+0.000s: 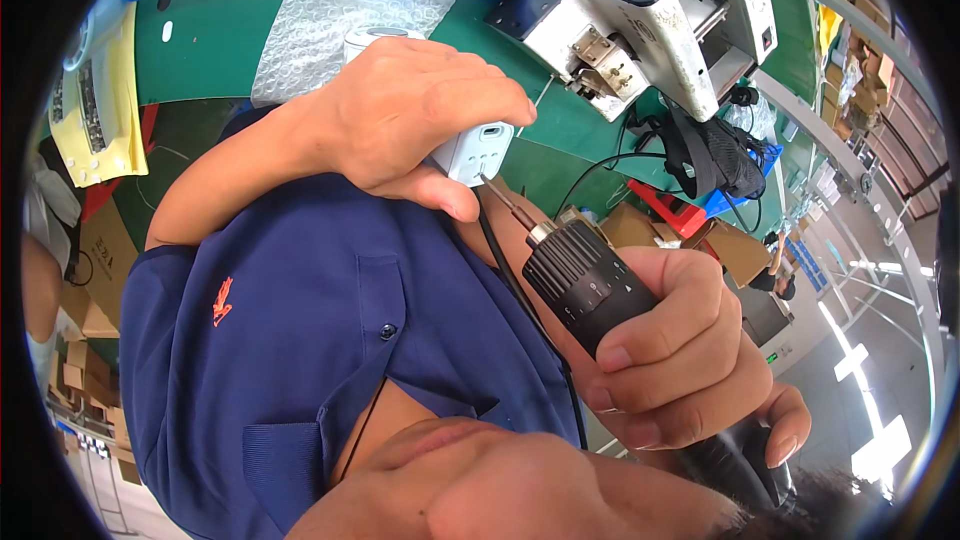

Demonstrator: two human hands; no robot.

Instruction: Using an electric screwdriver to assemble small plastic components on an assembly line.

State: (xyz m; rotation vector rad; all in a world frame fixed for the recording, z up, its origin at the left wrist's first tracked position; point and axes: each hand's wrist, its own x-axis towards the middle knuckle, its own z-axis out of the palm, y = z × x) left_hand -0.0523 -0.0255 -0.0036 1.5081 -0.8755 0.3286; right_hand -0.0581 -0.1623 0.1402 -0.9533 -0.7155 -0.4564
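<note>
Left fingers (488,96) clasp one pale device (474,154) while right fingers (672,340) grip one black screwdriver (578,280) pointing at it.

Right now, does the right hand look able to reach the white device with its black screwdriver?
Most likely yes: the right hand holds the black screwdriver with its bit right by the holed end of the white device. The left hand grips the device but leaves most of that end uncovered.
</note>
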